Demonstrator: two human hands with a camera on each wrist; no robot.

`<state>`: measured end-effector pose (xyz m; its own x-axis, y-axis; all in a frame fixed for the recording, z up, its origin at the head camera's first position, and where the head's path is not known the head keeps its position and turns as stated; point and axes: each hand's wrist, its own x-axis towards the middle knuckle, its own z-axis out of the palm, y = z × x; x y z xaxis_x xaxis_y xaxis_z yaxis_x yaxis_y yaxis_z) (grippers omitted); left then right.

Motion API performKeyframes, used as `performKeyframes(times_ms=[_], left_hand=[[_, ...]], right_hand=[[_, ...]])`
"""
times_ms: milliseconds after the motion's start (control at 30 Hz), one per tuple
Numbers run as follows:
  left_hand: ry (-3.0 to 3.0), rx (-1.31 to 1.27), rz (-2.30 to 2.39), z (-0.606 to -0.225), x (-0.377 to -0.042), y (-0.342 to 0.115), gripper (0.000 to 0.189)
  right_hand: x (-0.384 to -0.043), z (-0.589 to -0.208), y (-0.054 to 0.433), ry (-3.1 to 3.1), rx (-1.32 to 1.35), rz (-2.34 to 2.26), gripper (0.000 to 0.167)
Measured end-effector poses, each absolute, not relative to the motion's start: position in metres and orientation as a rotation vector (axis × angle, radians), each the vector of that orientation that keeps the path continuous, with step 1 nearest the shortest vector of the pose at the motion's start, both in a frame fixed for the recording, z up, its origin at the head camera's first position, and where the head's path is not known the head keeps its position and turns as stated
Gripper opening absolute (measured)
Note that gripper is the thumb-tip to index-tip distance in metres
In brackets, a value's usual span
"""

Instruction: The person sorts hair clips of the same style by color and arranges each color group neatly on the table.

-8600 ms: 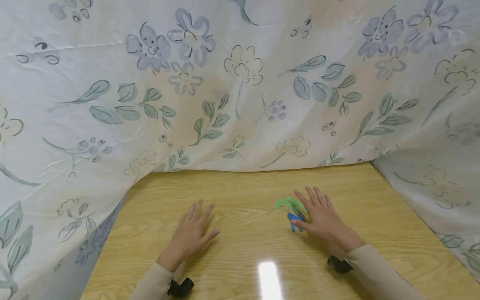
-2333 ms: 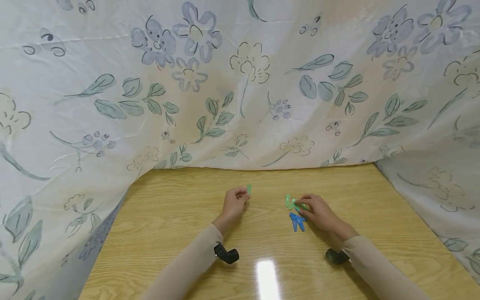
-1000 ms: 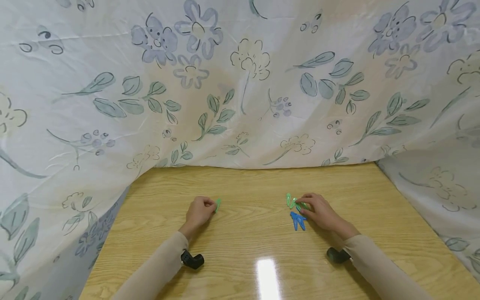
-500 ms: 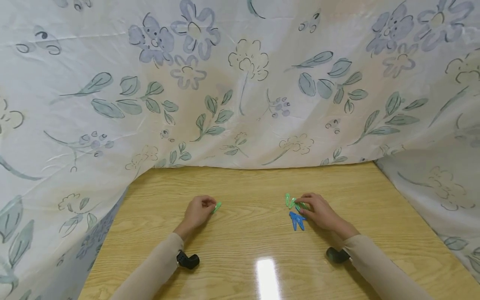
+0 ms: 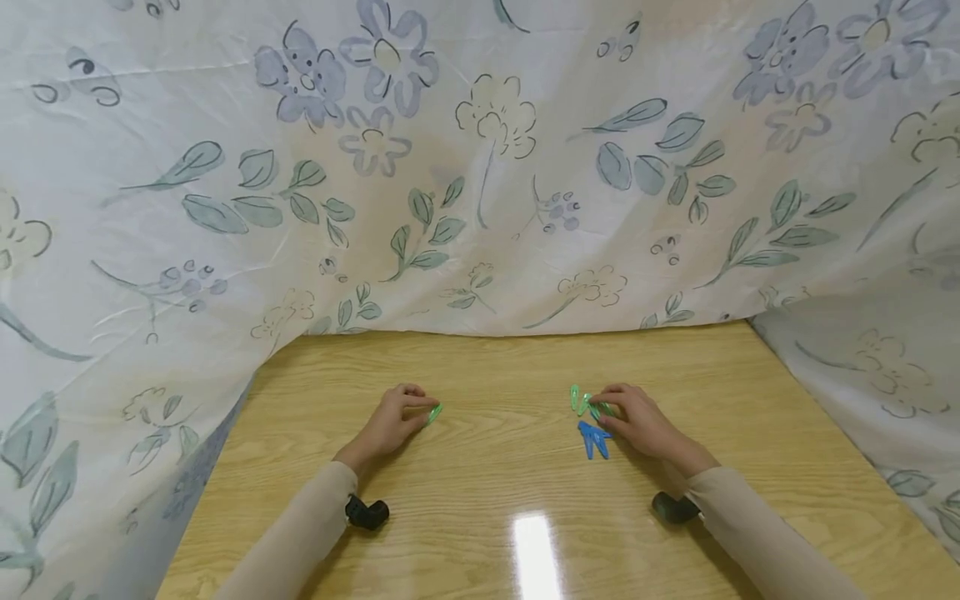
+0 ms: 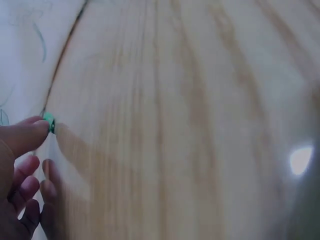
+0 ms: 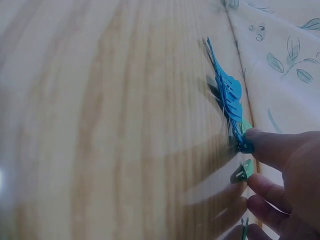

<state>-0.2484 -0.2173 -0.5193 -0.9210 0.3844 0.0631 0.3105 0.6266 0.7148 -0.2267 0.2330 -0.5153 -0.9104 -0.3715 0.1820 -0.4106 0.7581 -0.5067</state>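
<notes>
Just left of the table's middle, my left hand [image 5: 390,421] pinches a green snap hair clip [image 5: 435,412] low over the wood. The left wrist view has the same green clip [image 6: 49,121] at the tips of thumb and forefinger, the other fingers loosely bent. My right hand [image 5: 637,421] rests over a small group of clips with its fingers spread. Its thumb touches a blue clip [image 7: 245,146], and a fingertip is right at a green clip [image 7: 244,171]. Green clips [image 5: 575,397] and blue clips [image 5: 592,442] lie beside it, some partly hidden under the fingers.
The clips lie on a wood-grain table [image 5: 480,483]. A floral cloth [image 5: 480,208] hangs along its back and sides. Each wrist carries a black camera, one of them the left camera [image 5: 367,512]. A bright light reflection [image 5: 535,550] shows near the front.
My left hand has carried its green clip leftward from near the middle, lowered it and tilted it; its fingers now look looser. The right hand has stayed over the clips since 2.3 s ago.
</notes>
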Motion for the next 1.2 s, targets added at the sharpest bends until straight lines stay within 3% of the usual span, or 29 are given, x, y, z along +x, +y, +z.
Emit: performKeyframes(times_ms=[667, 1200], left_hand=[[2.849, 0.500, 1.074, -0.5186, -0.2457, -0.2137, 0.033], [2.854, 0.450, 1.092, -0.5150, -0.2406, -0.2083, 0.030]], right_hand=[[-0.2285, -0.5136, 0.2324, -2.904, 0.622, 0.881, 0.029], [-0.2282, -0.5126, 0.2311, -2.900, 0.650, 0.828, 0.042]])
